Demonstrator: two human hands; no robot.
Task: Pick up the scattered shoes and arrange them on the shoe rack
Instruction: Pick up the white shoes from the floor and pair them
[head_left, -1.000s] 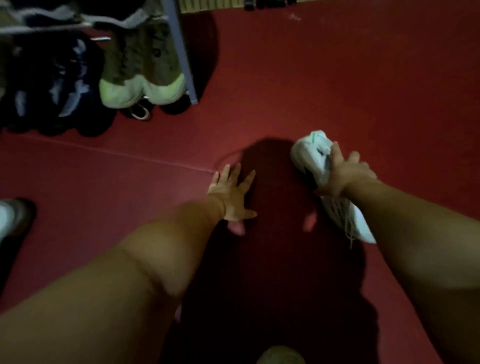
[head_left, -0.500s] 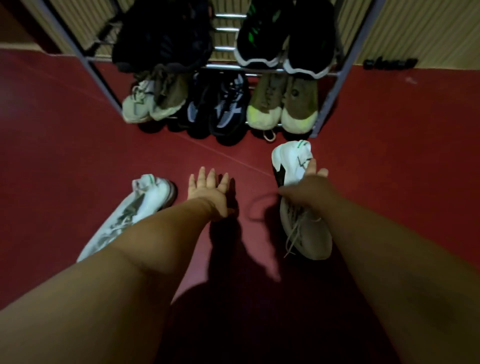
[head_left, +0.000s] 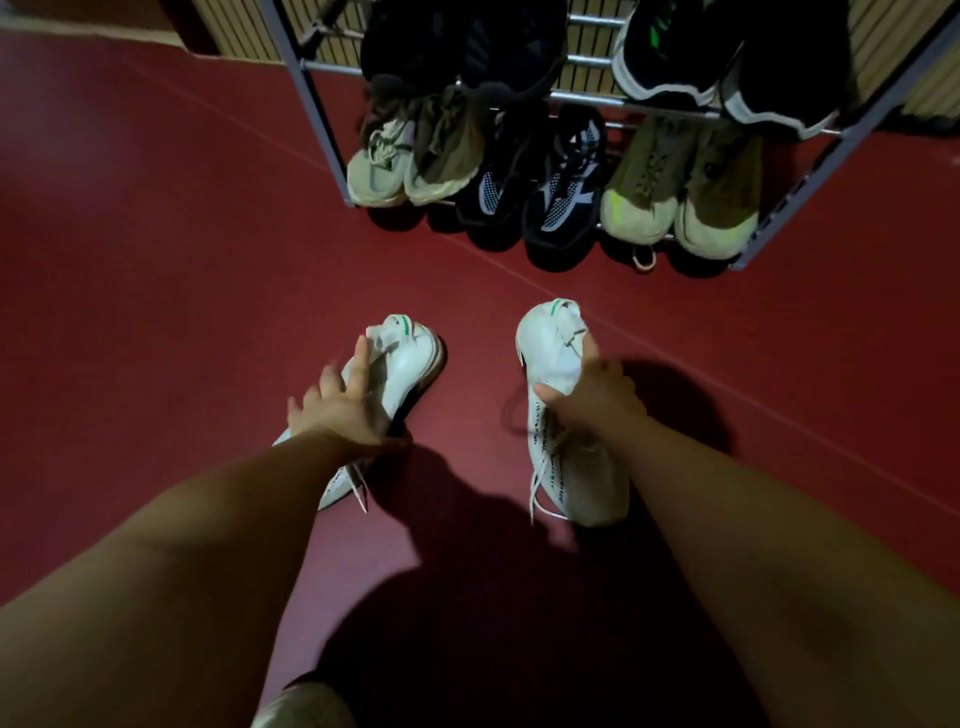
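Head-camera view, looking down at a dim red floor (head_left: 156, 260), with two bare forearms reaching forward from the bottom edge. On the right, the right hand (head_left: 587, 395) grips the right white sneaker (head_left: 563, 467) near its heel, with fingers curled into the opening and thumb pressed against the near side. The sneaker's green-tabbed heel points toward the rack, its toe points back toward the wearer, and its loose laces dangle. Whether it is clear of the floor cannot be told. On the left, the left white sneaker (head_left: 408, 364) lies on its side on the floor, heel toward the rack. The left hand (head_left: 343, 410) rests on it with fingers spread and mostly straight, not closed around it. This hand is slightly blurred. The two sneakers lie near each other with bare floor between them, a short way in front of the shoe rack (head_left: 311, 104). This metal-framed rack stands at the top of the view. Its lower tier holds three pairs, toes outward: a beige pair (head_left: 415, 161), a black mesh pair (head_left: 545, 192) and an olive pair (head_left: 680, 202) with yellow-green toes. The upper tier holds dark shoes (head_left: 457, 47) on the left and black shoes with white soles (head_left: 670, 57) on the right.
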